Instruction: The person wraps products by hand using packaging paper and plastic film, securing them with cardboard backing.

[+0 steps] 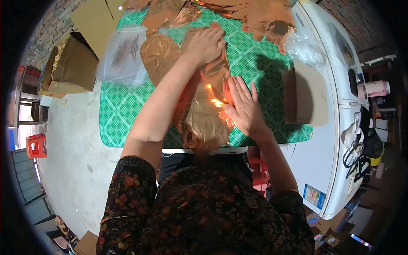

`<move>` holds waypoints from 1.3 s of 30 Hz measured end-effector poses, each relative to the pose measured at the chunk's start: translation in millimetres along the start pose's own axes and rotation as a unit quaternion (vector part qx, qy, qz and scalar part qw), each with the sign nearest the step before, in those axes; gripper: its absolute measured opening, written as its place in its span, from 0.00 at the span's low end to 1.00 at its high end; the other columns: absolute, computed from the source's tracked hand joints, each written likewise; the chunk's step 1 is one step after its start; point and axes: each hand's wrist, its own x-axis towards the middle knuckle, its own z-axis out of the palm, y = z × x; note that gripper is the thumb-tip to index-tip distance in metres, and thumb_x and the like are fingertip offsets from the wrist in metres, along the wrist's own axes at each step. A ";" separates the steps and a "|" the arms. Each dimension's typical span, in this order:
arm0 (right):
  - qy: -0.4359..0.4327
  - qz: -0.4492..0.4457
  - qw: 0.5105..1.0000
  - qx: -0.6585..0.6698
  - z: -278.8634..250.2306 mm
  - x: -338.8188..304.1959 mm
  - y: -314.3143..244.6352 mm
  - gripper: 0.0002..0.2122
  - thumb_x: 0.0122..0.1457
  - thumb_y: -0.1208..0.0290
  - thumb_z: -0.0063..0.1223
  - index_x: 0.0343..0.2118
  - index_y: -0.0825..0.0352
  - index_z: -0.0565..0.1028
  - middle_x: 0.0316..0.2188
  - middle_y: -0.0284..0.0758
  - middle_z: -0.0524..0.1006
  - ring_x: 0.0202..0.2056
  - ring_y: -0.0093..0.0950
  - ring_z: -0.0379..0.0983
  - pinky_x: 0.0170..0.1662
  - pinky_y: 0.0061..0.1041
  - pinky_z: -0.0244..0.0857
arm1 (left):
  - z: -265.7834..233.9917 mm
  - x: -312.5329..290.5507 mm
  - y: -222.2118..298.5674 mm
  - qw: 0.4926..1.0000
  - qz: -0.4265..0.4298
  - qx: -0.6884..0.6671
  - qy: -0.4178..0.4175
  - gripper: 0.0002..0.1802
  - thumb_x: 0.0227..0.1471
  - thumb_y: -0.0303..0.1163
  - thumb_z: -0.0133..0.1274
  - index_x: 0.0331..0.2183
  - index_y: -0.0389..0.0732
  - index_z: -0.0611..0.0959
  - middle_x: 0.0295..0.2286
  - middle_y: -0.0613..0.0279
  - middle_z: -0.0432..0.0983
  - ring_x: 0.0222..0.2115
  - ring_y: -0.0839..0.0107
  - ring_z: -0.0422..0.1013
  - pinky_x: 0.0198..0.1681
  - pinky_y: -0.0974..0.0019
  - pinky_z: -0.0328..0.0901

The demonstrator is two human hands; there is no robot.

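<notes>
A shiny copper-coloured foil balloon (pixel 204 121), flat and creased, lies on the green checked tabletop (pixel 123 114) right before me. Its near end hangs close to the table's front edge. My left hand (pixel 206 46) rests palm down on its far part, fingers stretched over the foil. Against the right edge of the balloon lies my right hand (pixel 245 104), flat with fingers extended and thumb spread onto the foil. A rounded copper foil piece (pixel 159 55) sticks out left of my left forearm; whether it belongs to the same balloon is hidden.
More copper foil pieces (pixel 267 19) spread along the far edge. Clear plastic bags (pixel 123 55) lie at the far left, a crumpled clear bag (pixel 304 49) at the far right. A cardboard piece (pixel 304 95) covers the right side, beside a white appliance (pixel 327 140). An open carton (pixel 74 68) stands left.
</notes>
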 end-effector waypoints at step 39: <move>0.018 0.048 0.998 -0.046 9.7 -19.3 -26.1 0.42 0.66 0.49 0.55 0.73 0.73 0.53 0.73 0.49 0.57 0.76 0.44 0.47 0.75 0.55 0.33 | -71.6 -207.6 66.7 0.988 0.132 -0.077 0.011 0.28 0.58 0.42 0.63 0.54 0.34 0.82 0.58 0.47 0.74 0.63 0.50 0.67 0.68 0.48 0.62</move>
